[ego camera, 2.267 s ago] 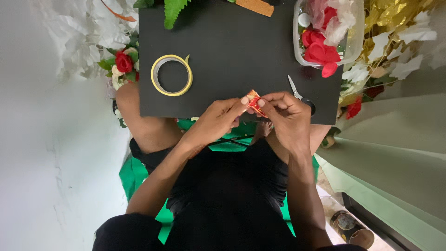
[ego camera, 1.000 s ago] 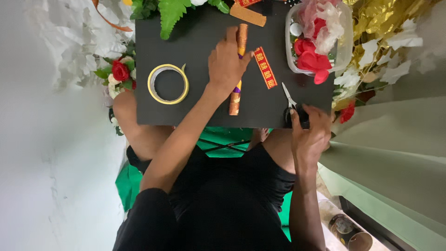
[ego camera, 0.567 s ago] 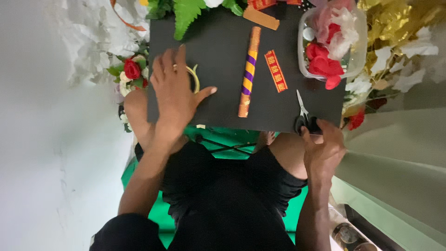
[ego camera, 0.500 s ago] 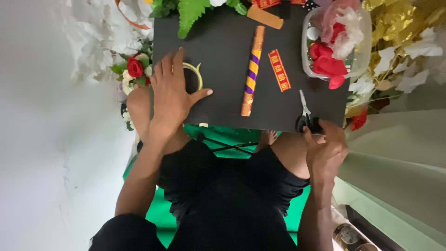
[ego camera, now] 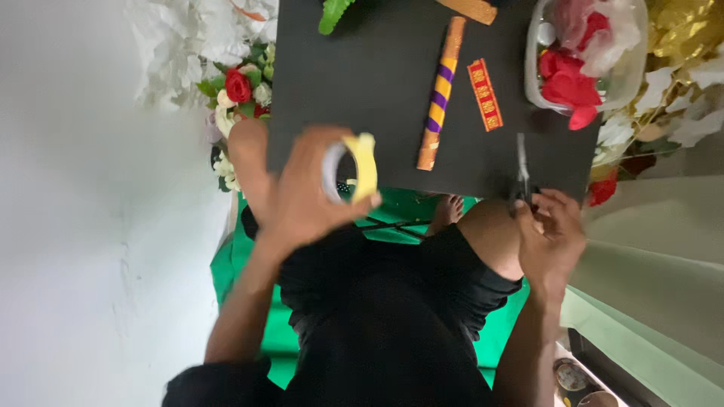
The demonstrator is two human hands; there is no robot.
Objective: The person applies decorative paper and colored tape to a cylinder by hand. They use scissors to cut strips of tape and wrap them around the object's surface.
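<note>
Left hand closed round a yellow tape roll above the black board, right hand gripping scissors beside a small red-and-gold label strip.

The left hand is hovering in the middle of the view, slightly blurred, its fingers curling round a ring-shaped roll held between thumb and fingertips. The palm is facing to the right, and the left forearm is running down and to the left, bare to a dark sleeve at the near edge.

The right hand is sitting lower on the right side, its knuckles bent and its fingers closing about dark handles. Its wrist is pointing straight down, with the forearm stretching towards the near edge, just beside a bent bare knee.
</note>
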